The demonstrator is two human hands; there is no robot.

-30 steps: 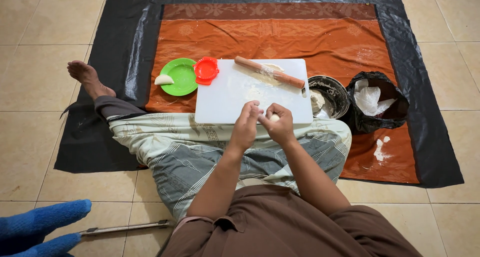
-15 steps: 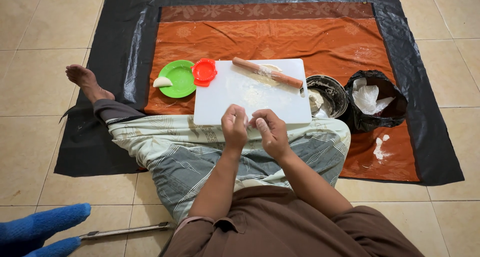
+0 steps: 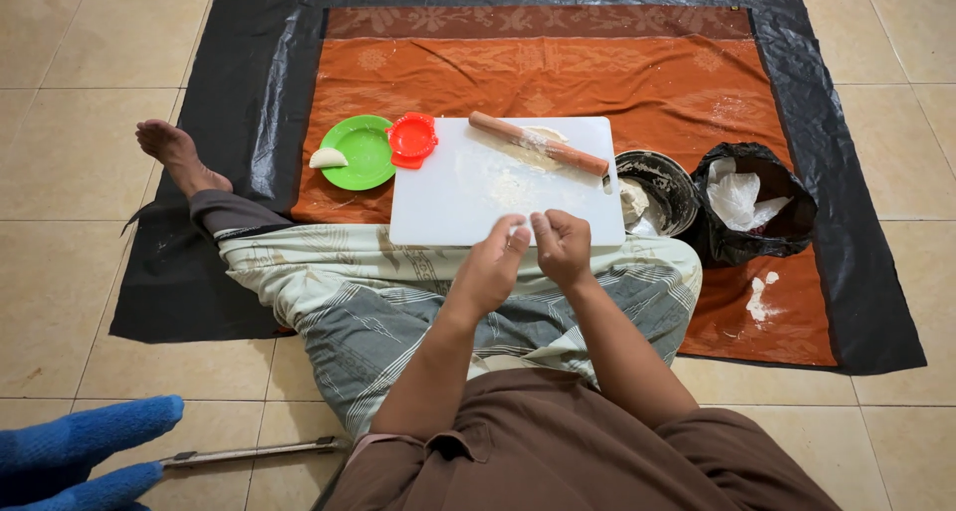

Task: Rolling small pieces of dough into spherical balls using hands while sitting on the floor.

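A home floor: beige tiles (image 3: pixel 60 172), an orange cloth (image 3: pixel 558 73) over black plastic sheeting (image 3: pixel 249 93).

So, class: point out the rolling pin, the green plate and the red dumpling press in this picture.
rolling pin (image 3: pixel 539 143), head view, middle of its wooden barrel
green plate (image 3: pixel 366 152), head view, bare centre of the plate
red dumpling press (image 3: pixel 411 138), head view, middle of its round top
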